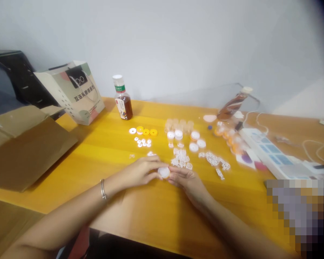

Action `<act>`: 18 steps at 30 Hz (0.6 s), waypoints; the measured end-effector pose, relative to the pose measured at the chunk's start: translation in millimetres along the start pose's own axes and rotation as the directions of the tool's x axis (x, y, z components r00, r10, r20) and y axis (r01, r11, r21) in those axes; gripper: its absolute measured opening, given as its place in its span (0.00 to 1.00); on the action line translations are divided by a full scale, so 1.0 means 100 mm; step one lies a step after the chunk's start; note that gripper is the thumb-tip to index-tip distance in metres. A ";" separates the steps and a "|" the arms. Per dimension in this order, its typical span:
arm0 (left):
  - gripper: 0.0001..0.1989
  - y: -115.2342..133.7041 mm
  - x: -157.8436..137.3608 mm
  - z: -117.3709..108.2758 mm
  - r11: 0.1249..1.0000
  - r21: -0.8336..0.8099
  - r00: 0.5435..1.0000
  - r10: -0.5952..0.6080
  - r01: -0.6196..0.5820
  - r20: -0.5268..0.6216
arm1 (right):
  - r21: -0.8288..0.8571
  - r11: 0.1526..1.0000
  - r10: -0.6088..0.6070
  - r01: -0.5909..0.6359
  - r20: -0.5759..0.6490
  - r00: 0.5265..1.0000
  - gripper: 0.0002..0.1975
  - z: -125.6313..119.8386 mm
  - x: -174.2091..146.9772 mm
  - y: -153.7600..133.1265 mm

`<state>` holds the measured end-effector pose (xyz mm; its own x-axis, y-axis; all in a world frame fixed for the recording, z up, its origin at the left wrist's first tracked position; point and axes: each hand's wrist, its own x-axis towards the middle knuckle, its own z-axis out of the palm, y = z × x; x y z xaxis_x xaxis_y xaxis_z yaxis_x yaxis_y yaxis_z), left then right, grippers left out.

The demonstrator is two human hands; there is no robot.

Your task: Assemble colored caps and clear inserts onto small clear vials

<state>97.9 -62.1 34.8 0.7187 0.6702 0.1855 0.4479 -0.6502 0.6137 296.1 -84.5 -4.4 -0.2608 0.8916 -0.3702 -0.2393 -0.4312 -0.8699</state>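
Observation:
Between my two hands is a small round piece [164, 172], white inside with an orange rim. The fingers of my left hand [147, 171] pinch it from the left, and those of my right hand [184, 178] from the right. Just beyond it lies a pile of white openwork plastic pieces [180, 158], with a second such group [214, 160] to the right. White round discs [193, 146] lie behind them. A row of yellow and white discs [146, 132] stretches to the left, above several small white parts [144, 142].
An open cardboard box [29, 151] and a paper bag [75, 93] stand at the left. A bottle of brown drink [123, 99] is at the back, another bottle [233, 104] at the right. A white power strip [272, 153] with cables lies along the right side of the wooden table [221, 212].

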 end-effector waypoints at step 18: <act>0.13 -0.14 0.04 0.04 0.979 -0.205 1.000 0.003 -0.003 -0.001 | -0.145 0.989 0.009 0.013 0.148 0.989 0.19 0.02 -0.03 -0.05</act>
<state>96.5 -51.6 24.3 0.7197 0.6684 0.1879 0.3271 -0.5651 0.7574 296.3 -85.4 1.8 -0.3981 0.8575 -0.3258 -0.1047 -0.3953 -0.9126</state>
